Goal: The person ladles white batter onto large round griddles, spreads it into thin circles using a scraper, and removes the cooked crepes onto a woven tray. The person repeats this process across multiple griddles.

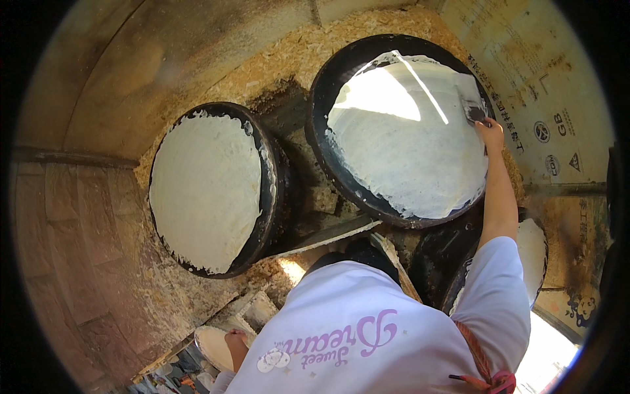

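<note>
The right hand [491, 133] reaches forward with the arm fully extended and closes its grip around the handle of a flat spreader [471, 105]. The spreader blade lies against the white batter on the far griddle [321, 118], at that griddle's right edge. This griddle is a round black plate, and a thin white layer covers most of its face. A bright patch of sunlight falls across the layer.

The left hand [237, 343] sits low at the bottom edge of the view, near the person's body. It closes its grip on the rim of a pale bowl [213, 346].

A second round griddle [272, 197] stands to the left of the first, well apart from both hands. A thicker white layer fills it nearly to the rim. Loose sawdust [295, 56] is heaped on the surface around and between the two griddles. A third plate with white contents shows in part behind the right arm.
</note>
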`<state>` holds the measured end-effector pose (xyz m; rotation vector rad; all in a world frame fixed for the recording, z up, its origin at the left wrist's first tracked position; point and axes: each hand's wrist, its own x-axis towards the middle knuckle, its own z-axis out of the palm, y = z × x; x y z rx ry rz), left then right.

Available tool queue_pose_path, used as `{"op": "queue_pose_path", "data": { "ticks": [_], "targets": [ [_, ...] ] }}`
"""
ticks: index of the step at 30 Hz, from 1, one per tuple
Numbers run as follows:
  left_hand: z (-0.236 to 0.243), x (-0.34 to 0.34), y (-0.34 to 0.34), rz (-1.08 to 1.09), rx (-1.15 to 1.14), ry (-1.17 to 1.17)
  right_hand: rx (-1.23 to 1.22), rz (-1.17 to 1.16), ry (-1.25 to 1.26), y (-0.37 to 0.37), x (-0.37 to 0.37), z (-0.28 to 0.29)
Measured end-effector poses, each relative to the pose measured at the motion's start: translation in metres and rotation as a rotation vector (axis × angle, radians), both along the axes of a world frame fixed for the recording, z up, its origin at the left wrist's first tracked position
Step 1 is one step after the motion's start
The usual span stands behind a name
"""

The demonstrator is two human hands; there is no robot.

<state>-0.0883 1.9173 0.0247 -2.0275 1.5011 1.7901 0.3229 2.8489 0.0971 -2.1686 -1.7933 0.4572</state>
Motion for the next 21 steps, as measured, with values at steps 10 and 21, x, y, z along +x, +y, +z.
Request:
{"op": "queue_pose_path", "data": {
  "ticks": [10, 21],
  "targets": [
    [-0.006, 0.002, -0.013, -0.037, 0.007, 0.001, 0.041, 0.891, 0.117, -0.131, -0.155, -0.006],
    [0.014, 0.014, -0.02, -0.383, 0.05, 0.025, 0.035, 0.189, -0.082, 0.015, -0.041, 0.005]
  ]
}}
